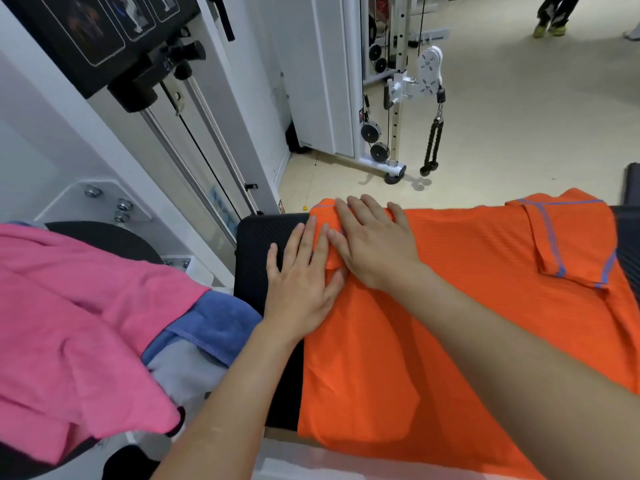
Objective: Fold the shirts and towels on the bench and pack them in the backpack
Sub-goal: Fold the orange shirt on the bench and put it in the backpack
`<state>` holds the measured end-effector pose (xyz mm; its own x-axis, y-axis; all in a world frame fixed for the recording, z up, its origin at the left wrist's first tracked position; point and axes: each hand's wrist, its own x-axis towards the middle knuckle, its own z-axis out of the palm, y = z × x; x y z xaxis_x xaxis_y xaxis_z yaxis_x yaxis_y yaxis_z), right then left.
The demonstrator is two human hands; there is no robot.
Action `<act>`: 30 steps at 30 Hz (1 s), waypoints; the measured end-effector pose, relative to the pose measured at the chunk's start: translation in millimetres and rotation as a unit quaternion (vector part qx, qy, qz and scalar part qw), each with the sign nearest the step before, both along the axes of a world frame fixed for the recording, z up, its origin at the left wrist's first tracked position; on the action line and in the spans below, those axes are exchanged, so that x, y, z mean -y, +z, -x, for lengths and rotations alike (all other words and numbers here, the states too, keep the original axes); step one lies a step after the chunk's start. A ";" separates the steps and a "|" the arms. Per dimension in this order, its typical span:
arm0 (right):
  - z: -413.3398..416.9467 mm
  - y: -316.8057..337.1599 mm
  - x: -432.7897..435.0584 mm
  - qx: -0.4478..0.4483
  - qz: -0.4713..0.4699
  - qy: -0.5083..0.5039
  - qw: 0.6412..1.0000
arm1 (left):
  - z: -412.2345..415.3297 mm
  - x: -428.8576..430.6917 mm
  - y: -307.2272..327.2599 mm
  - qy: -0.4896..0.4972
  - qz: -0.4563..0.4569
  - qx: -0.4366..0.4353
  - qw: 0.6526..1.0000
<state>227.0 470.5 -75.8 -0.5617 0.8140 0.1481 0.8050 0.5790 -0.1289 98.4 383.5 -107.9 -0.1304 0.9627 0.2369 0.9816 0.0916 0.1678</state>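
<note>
An orange shirt (467, 289) with blue stitching lies spread over the black bench (256, 251), one sleeve folded inward at the right. My left hand (301, 282) rests flat on the shirt's left edge, fingers apart. My right hand (374, 244) presses flat on the shirt's upper left corner, partly over my left fingers. To the left lie a pink cloth (79, 323), a blue towel (221, 323) and a grey cloth (183, 372) in a heap. No backpack is in view.
A white cable machine (194, 126) with pulleys stands close behind the bench on the left. Another pulley tower (398, 98) with a black rope handle (433, 143) stands on the beige floor. A person's legs (554, 15) show far back right.
</note>
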 end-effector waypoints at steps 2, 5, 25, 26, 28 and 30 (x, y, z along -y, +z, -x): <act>-0.9 6.6 0.9 0.003 0.004 0.014 1.000 | -1.6 13.7 5.8 0.024 -0.033 0.104 0.994; -20.2 14.0 17.7 -0.098 -0.002 0.010 0.995 | -9.0 60.4 -0.8 0.077 -0.130 0.189 0.970; -255.6 -103.2 219.4 -0.419 0.095 -0.480 0.765 | -66.6 202.2 -54.1 0.305 0.071 0.394 0.864; -256.8 -105.6 219.6 -0.427 0.091 -0.476 0.763 | -67.1 204.0 -55.5 0.305 0.072 0.403 0.860; -258.4 -105.9 218.5 -0.452 0.086 -0.480 0.747 | -70.9 207.8 -54.4 0.303 0.062 0.433 0.847; -258.6 -103.5 216.3 -0.484 0.091 -0.492 0.718 | -74.1 211.2 -51.4 0.293 0.039 0.466 0.834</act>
<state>485.6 254.2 -179.3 0.5928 0.8017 -0.0769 0.2958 -0.3055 -0.9051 172.4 172.3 -159.3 -0.6767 0.6765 -0.2906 0.2112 0.5564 0.8036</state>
